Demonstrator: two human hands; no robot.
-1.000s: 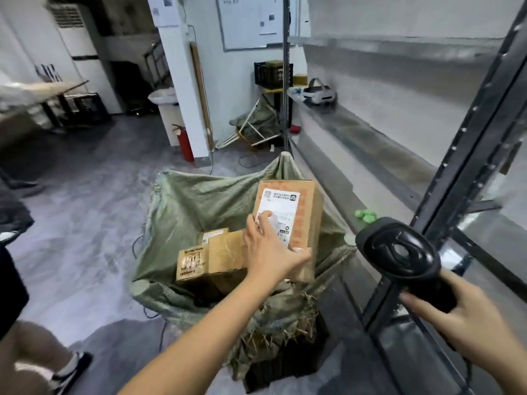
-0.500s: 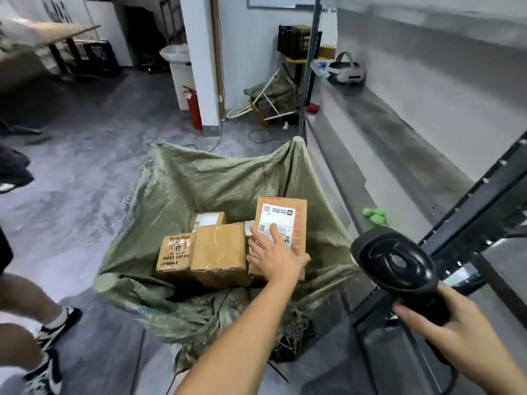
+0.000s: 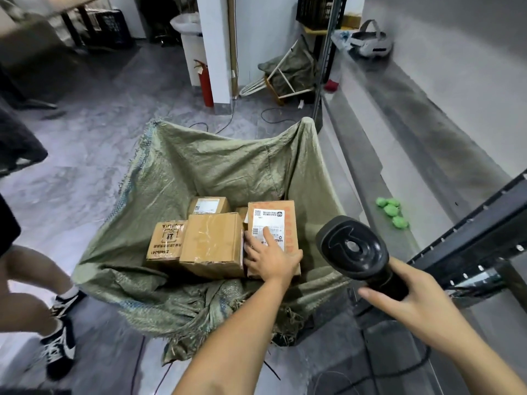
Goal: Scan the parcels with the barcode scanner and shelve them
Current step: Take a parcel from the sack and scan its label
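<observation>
Black barcode scanner (image 3: 353,246), one, gripped by right hand (image 3: 413,306). Left hand (image 3: 271,258) grips labelled parcel (image 3: 286,223), brown cardboard, white label up, in green sack (image 3: 199,172). Three more parcels (image 3: 212,243) just left and beyond.

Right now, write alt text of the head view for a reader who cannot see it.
A person's left hand grips a labelled cardboard box among other boxes in a green sack, while the right hand holds a black barcode scanner beside it. A grey shelf runs along the right.
</observation>
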